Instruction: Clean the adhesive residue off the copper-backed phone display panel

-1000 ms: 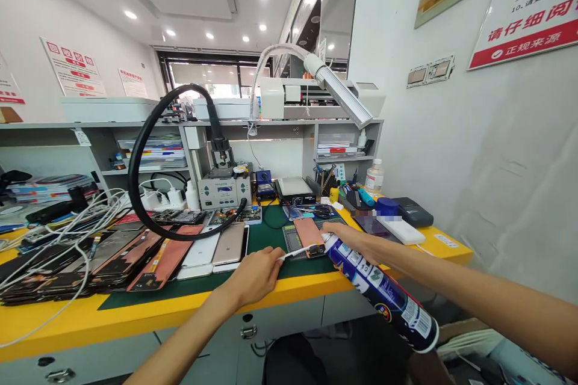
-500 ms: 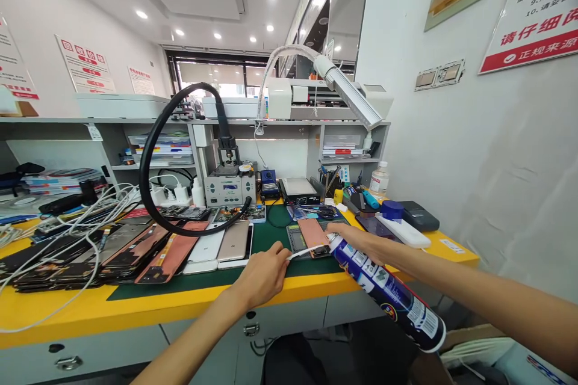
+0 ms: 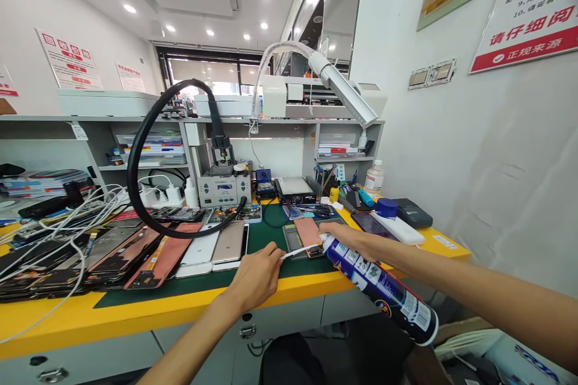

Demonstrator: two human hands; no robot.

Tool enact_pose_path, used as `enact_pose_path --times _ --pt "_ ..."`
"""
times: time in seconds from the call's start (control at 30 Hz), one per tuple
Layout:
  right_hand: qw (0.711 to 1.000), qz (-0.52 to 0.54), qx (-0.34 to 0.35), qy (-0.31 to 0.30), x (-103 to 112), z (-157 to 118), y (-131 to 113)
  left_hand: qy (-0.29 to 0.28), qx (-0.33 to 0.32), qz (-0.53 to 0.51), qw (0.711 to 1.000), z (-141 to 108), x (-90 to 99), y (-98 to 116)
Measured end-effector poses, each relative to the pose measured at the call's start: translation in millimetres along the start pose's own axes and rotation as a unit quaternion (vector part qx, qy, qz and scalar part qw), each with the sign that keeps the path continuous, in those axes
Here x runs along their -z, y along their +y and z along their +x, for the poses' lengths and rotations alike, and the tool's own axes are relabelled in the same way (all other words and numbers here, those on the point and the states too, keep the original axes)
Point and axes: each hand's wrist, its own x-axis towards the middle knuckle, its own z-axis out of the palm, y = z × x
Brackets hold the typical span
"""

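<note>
My left hand [image 3: 261, 274] pinches one end of a thin white stick [image 3: 300, 251] above the front edge of the bench. The stick's far end reaches the top of a dark blue spray can [image 3: 379, 289]; whether they touch I cannot tell. My right hand [image 3: 339, 233] is wrapped round the top of the can, which lies tilted, its base low and to the right. Just behind the stick, a copper-coloured phone part [image 3: 307, 233] rests on a grey tray [image 3: 291, 239]. My right hand partly covers that part.
Left of the green mat [image 3: 266, 230] lie phones [image 3: 229, 242] and a pile of phone screens [image 3: 117, 255] crossed by white cables [image 3: 81, 234]. A thick black hose [image 3: 133, 162] arches over the bench. A white power bank-like block [image 3: 400, 230] and a clear bottle [image 3: 374, 177] stand right.
The whole scene has shifted slightly left in view as the camera turned right. Both hands keep their hold on the white stick and the spray can.
</note>
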Motion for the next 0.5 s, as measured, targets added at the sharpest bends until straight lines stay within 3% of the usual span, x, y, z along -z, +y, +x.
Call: enact_pose_path --times 0.2,0.5 --pt "0.999 -0.009 -0.046 -0.005 -5.2 -2.8 -5.9 0.004 0.002 -0.001 1.0 -0.4 -2.2 -0.5" --pt "0.999 -0.02 -0.034 0.007 -1.2 2.7 -1.4 0.007 0.001 -0.003 1.0 0.9 -2.7 -1.3"
